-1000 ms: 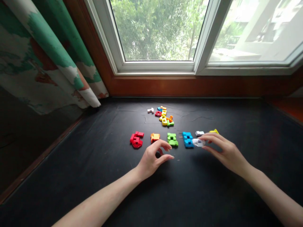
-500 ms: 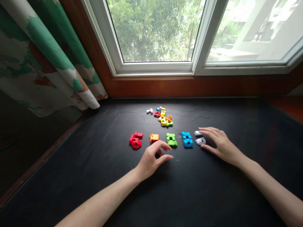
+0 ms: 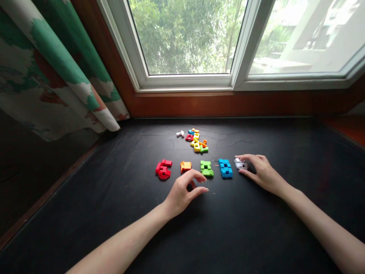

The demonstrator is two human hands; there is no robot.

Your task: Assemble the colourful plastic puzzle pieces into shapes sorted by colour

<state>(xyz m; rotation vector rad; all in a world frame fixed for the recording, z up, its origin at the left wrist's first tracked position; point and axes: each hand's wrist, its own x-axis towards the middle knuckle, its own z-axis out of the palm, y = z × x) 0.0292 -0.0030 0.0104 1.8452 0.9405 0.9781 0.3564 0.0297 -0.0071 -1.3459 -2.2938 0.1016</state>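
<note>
The left hand and the right hand reach in from the near edge of a black worktop. The left hand is arched and narrow, with its fingers and thumb curving toward each other around nothing. It hovers just in front of the orange blocks and the green blocks. The right hand is narrow too, its fingertips and thumb closed on the white plastic pieces, which lie at its near side of the row, toward the worktop's right.

Along the far edge of the worktop runs a wooden sill below a white-framed window, with trees outside. A green, white and rust curtain hangs at the far left corner.

Across the middle of the worktop, 5 colour groups form a row. From the left, the red blocks come first, then orange, green, blue blocks and white. Beyond the row sits a loose mixed heap of small blocks, and 1 small white piece lies just left of it.
</note>
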